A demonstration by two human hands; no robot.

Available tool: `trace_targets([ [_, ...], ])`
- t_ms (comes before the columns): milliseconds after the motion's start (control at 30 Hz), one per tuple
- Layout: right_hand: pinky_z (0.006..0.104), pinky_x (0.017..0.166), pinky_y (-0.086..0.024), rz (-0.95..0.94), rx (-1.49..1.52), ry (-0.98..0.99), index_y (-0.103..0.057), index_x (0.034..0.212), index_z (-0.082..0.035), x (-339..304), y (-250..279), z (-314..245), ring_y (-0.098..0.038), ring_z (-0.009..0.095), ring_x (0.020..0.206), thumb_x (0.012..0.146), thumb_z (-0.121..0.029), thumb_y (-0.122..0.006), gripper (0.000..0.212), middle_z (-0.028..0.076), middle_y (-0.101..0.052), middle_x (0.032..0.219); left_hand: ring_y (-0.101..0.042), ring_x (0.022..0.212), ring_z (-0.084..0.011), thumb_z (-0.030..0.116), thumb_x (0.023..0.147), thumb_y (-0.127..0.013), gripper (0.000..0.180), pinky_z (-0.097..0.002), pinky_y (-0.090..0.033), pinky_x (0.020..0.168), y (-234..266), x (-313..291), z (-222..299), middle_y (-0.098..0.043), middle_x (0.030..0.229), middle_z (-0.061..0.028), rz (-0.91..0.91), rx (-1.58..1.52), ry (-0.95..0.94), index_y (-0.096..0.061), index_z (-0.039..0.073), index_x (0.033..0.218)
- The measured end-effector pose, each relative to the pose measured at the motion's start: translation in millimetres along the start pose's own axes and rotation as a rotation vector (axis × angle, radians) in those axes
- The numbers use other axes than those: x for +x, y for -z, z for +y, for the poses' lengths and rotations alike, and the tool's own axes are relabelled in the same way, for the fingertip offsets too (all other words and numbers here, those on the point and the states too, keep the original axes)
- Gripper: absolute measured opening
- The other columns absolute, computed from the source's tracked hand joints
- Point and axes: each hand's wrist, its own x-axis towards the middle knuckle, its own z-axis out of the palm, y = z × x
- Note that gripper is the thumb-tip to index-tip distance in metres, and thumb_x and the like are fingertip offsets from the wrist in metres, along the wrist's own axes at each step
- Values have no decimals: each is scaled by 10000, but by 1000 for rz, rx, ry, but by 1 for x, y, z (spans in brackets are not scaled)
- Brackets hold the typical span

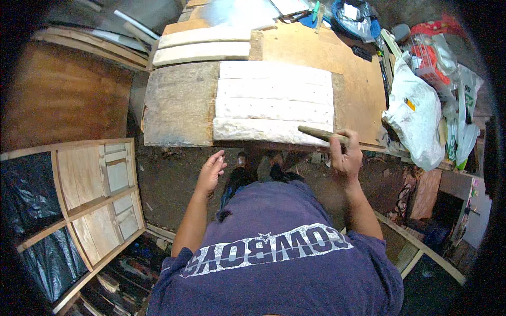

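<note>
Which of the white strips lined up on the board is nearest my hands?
The front strip, along the near edge of the board: the stick in your right hand slants over its right end, while the other strips lie farther back.

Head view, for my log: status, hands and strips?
Right hand gripping stick over nearest white strip, contact unclear. Left hand seemingly empty, short of board. Other strips beyond, side by side.

Strips (274, 108) side by side on board (182, 105), bag (419, 131) right, framed panel (81, 181) left
</note>
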Motion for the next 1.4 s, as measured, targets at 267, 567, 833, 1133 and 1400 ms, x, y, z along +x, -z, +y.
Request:
trace_targets([
  [267, 364, 700, -521, 82, 34, -149, -580, 1095, -18, -9, 30, 18, -654, 242, 753, 971, -241, -632, 261, 148, -661, 836, -611, 1148, -211, 376, 1023, -559, 545, -277, -473, 850, -22, 3, 5, -550, 1388, -80, 44, -86, 49, -469, 49, 1449],
  [567, 344, 676, -507, 255, 21, -207, -574, 1062, -34, -20, 55, 47, -621, 213, 708, 972, -221, -633, 215, 145, -653, 818, -612, 1166, -216, 391, 1015, -570, 607, -282, -481, 833, -39, 5, 6, -527, 1423, -102, 88, -96, 93, -417, 29, 1476],
  [833, 406, 749, -530, 202, -26, -249, -566, 1130, -42, -14, 71, 76, -683, 321, 840, 954, -242, -630, 274, 184, -674, 931, -606, 1181, -220, 411, 1018, -555, 608, -291, -489, 859, -48, 0, 8, -475, 1487, -131, 130, -126, 117, -397, 73, 1499],
  [1133, 399, 719, -513, 218, -153, -27, -576, 1087, -27, 28, 49, 83, -674, 335, 843, 986, -227, -616, 228, 171, -645, 944, -582, 1215, -221, 410, 1028, -536, 576, -304, -480, 903, -47, -15, 11, -453, 1511, -149, 155, -123, 126, -416, 98, 1498],
  [1400, 410, 651, -530, 60, 23, 222, -564, 1106, -50, 51, 34, 41, -696, 353, 762, 970, -218, -642, 230, 201, -656, 876, -565, 1240, -239, 403, 1039, -503, 564, -329, -462, 962, -48, -30, 7, -429, 1530, -162, 179, -128, 102, -403, 109, 1509],
])
